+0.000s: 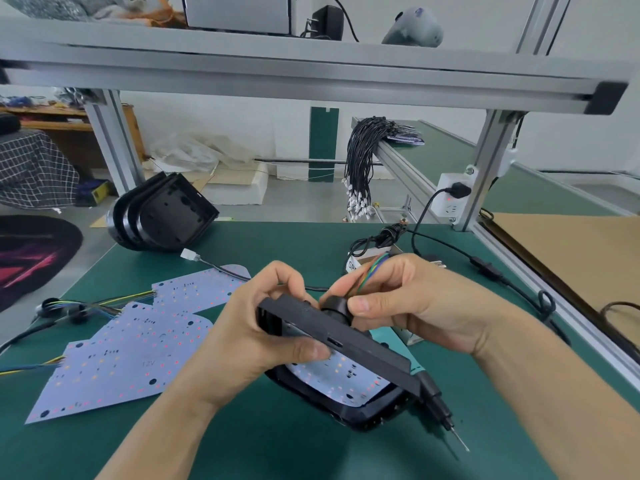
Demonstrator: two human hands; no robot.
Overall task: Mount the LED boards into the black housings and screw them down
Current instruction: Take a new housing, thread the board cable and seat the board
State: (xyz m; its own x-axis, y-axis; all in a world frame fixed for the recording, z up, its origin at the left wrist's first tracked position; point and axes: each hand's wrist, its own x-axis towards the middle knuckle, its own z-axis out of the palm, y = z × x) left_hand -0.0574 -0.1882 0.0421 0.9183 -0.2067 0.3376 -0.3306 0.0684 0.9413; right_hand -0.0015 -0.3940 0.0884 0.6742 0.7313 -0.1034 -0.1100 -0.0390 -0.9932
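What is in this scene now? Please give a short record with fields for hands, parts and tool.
left hand: grips the black housing, tilted above the mat
right hand: pinches the black grommet with coloured wires
board in housing: inside, screws not visible
loose LED boards: left on the green mat
spare housings: stacked at far edge
electric screwdriver: lying on mat, untouched

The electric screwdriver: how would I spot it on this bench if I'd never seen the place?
Start at the green mat and find the black housing held in both hands. The electric screwdriver lies on the mat just right of it, partly hidden beneath. Unlike the flat white LED boards to the left, it is a slim pen shape, teal then black, ending in a thin metal bit.
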